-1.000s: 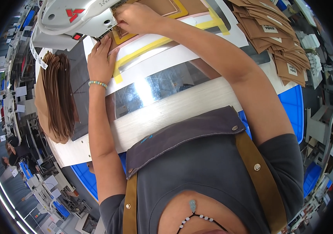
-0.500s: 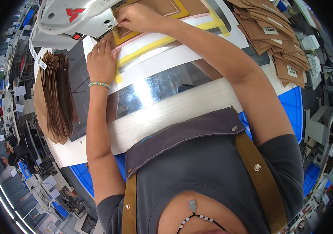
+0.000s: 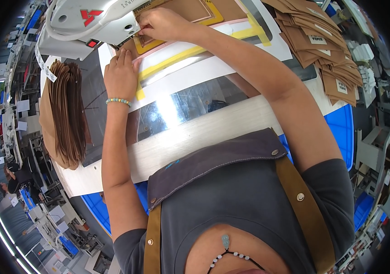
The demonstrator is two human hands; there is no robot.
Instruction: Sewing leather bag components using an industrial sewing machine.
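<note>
My right hand point(image 3: 161, 25) reaches to the head of a white sewing machine point(image 3: 90, 23), thumb and fingertips pinched near its lower right edge on something too small to make out. Below the machine, my left hand point(image 3: 121, 73) lies with fingers stretched out along the left end of a white work sheet point(image 3: 231, 61) edged with yellow tape point(image 3: 256, 27). A yellow template frame point(image 3: 215, 13) with brown material point(image 3: 234, 9) inside and beside it sits under my right hand, partly hidden by that hand and the machine.
A thick bundle of brown pieces point(image 3: 62, 114) stands at the left, and fanned piles of brown pieces point(image 3: 313, 41) with white labels lie at the right. A shiny metal plate point(image 3: 181, 109) spans the table point(image 3: 204, 125). Blue bins point(image 3: 341, 132) sit below. Other workstations and a person point(image 3: 15, 178) appear far left.
The taped sheet and yellow frame have shifted slightly toward me and right. My left hand has slid a little toward me; my right hand has lowered slightly, still pinched by the machine.
</note>
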